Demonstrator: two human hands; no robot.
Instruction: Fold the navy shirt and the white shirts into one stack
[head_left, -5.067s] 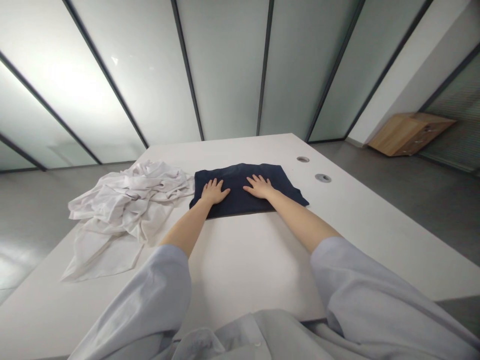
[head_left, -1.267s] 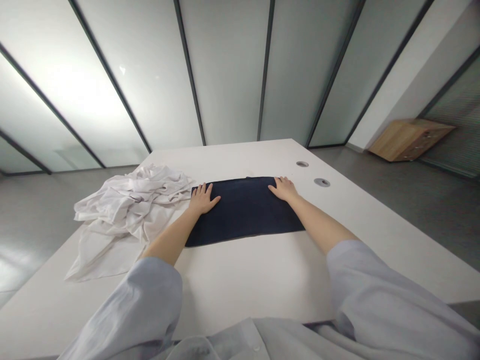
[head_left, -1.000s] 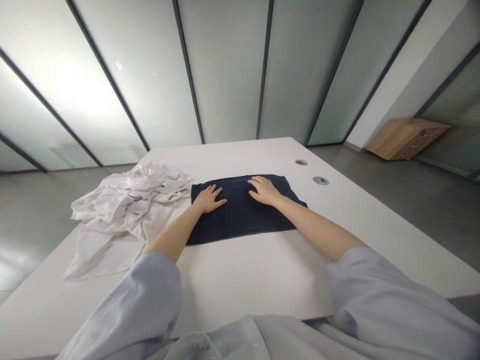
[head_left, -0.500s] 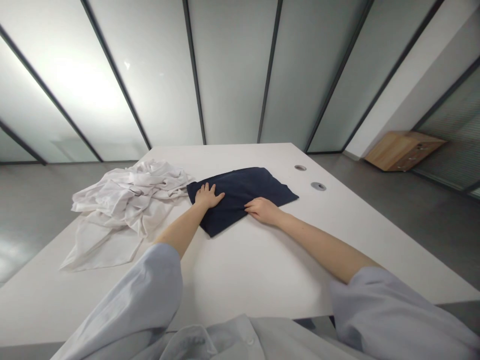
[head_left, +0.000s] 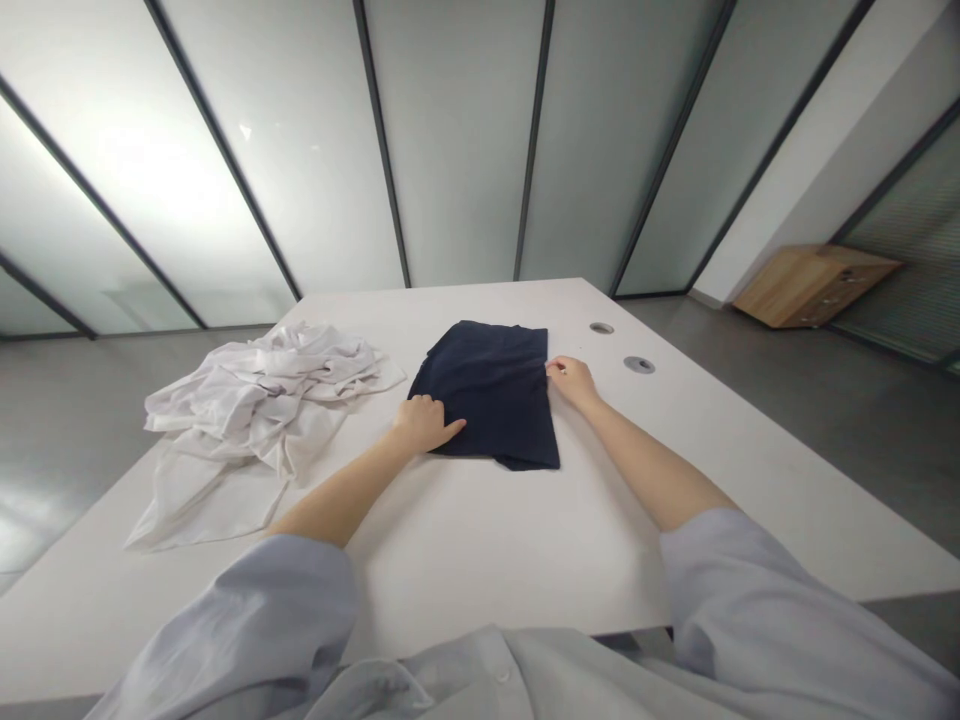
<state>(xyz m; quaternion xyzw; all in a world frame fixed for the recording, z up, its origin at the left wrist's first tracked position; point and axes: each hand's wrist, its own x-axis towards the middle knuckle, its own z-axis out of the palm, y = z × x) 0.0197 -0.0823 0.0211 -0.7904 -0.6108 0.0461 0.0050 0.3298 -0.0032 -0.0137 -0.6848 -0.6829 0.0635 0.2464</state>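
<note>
A folded dark navy cloth (head_left: 493, 388) lies on the white table (head_left: 480, 540), its long side running away from me. My left hand (head_left: 424, 424) rests at the cloth's near left corner, fingers curled and pinching its edge. At the cloth's right edge, my right hand (head_left: 571, 379) pinches the fabric with its fingers together. Both forearms are bare below pale blue sleeves.
A crumpled heap of white fabric (head_left: 251, 405) lies on the table's left part. Two round cable holes (head_left: 639, 364) sit to the right of the cloth. A wooden cabinet (head_left: 814, 285) stands on the floor at far right. Frosted glass panels stand behind the table.
The navy cloth has turned about a quarter turn, from lying crosswise to lying lengthwise. My hands went from flat on top of it to gripping its left corner and right edge.
</note>
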